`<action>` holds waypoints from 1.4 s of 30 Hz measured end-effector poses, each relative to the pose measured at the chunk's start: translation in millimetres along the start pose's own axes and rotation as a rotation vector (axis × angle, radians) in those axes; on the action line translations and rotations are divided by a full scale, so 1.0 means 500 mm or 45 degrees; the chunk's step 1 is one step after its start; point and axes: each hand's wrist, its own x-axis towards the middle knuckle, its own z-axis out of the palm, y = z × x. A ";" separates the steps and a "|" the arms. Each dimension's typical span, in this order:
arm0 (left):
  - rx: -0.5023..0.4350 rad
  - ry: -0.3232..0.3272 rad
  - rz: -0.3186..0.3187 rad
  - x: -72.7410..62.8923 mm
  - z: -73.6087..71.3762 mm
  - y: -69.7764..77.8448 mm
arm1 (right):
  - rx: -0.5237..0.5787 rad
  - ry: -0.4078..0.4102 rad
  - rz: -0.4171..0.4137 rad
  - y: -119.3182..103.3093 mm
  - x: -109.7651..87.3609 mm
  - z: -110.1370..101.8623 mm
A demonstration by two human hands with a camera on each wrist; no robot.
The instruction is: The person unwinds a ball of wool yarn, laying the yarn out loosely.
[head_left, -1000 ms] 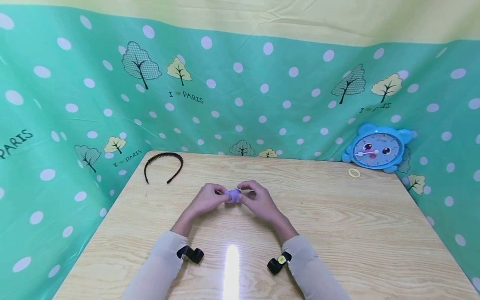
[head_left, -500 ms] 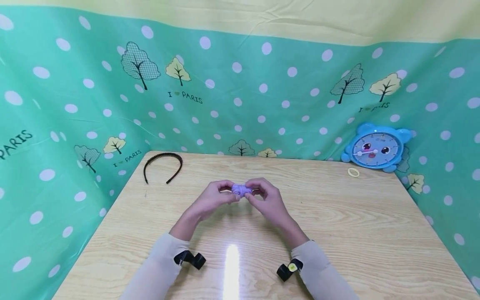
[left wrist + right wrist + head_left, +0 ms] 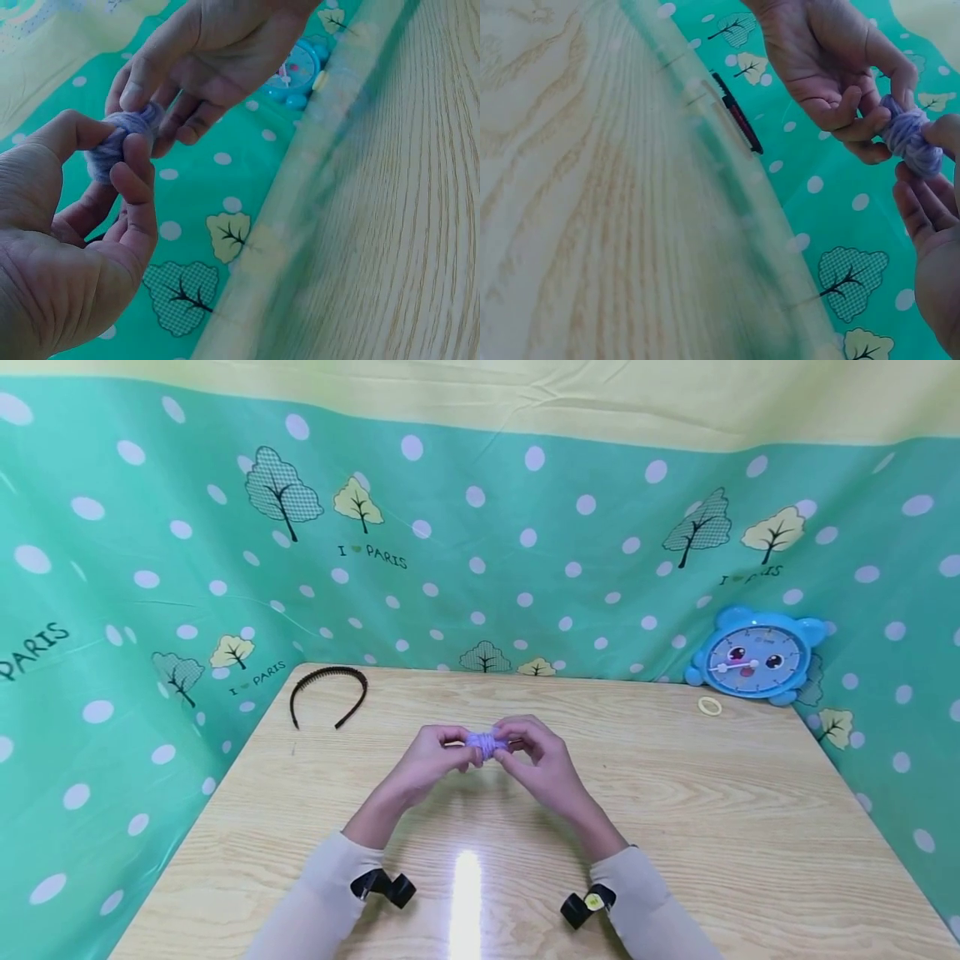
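Observation:
A small bundle of purple yarn, wound round its middle, is held up between both hands near the middle of the table. My left hand pinches its left end between thumb and curled fingers. The right hand pinches the right end the same way, thumb at the near side. In the left wrist view, strands of the yarn bundle show between the fingertips of both hands. The right wrist view shows the wound yarn from the other side, its ends partly hidden by fingers.
A dark toothed headband lies at the table's back left. At the back right, a blue bear-shaped clock leans by the curtain, with a small cream ring in front of it. A dotted green curtain surrounds the wooden table.
Both hands have moved slightly right, and the yarn bundle with them. It is lifted higher over the table, its shadow now apart from the hands. The other objects have stayed put.

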 end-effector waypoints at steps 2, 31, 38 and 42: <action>0.013 0.022 0.008 -0.002 0.002 0.003 | -0.015 0.009 -0.013 -0.004 -0.001 -0.004; 0.045 0.052 0.146 -0.020 0.026 0.023 | -0.234 0.261 -0.265 -0.028 0.001 0.018; 0.078 0.033 0.171 -0.023 0.025 0.024 | -0.254 0.271 -0.235 -0.030 0.002 0.019; 0.084 0.023 0.179 -0.023 0.022 0.025 | -0.167 0.244 -0.204 -0.036 0.001 0.015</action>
